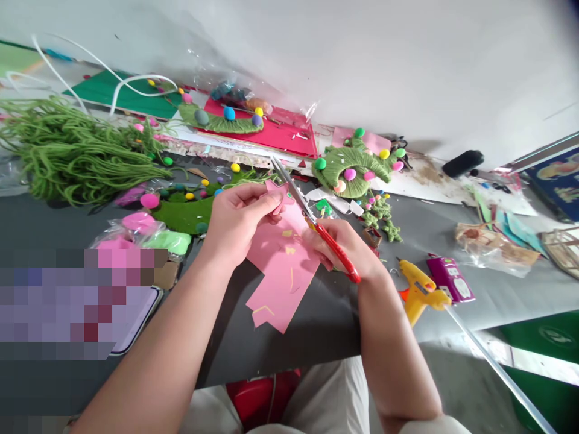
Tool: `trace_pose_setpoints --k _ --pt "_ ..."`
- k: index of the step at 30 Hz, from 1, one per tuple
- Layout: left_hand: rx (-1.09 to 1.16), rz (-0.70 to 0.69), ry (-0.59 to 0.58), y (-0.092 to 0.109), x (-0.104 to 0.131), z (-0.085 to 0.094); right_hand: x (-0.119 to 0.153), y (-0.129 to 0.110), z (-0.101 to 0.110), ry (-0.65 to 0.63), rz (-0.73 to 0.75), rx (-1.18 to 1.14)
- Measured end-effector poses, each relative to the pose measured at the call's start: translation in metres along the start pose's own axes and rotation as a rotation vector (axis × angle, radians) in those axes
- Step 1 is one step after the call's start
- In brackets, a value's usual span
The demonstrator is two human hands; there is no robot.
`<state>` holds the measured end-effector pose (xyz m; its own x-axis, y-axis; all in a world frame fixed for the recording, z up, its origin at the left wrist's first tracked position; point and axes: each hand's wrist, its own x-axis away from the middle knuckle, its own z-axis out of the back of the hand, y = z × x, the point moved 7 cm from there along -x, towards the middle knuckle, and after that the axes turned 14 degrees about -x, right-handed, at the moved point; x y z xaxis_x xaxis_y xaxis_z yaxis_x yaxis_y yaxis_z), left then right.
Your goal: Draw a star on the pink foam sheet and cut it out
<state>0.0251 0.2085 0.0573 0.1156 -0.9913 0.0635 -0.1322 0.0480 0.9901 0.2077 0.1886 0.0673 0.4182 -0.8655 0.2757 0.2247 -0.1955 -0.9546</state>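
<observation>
Head view: a pink star (272, 185), clamped in the grip of the left hand (235, 220) above the desk (325, 343), appears largely cut out, beside scissors (309, 215) held fast in the grip of the right hand (350, 238). Below, a notched pink sheet (283, 295) seems only partly used; green yarn (67, 154) lies beyond, a glue gun (418, 286) to the right.

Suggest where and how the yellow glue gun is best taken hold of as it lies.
Probably by the handle of the yellow glue gun, from the near side: the handle juts toward the camera, while the nozzle points away and a long translucent stick extends from the rear. The right hand, holding scissors, would need freeing first.
</observation>
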Motion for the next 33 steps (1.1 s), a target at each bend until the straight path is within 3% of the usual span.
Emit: trace_pose_setpoints --k 9,19,33 --pt "-0.036 -0.055 -0.047 -0.001 -0.005 0.003 0.001 0.002 0.005 0.002 -0.003 -0.008" --pt "-0.134 -0.026 -0.221 0.000 -0.008 0.012 0.004 0.010 0.016 -0.052 -0.075 0.080" --pt "-0.235 -0.005 -0.188 -0.013 -0.013 0.023 0.005 0.013 0.019 -0.086 -0.107 0.133"
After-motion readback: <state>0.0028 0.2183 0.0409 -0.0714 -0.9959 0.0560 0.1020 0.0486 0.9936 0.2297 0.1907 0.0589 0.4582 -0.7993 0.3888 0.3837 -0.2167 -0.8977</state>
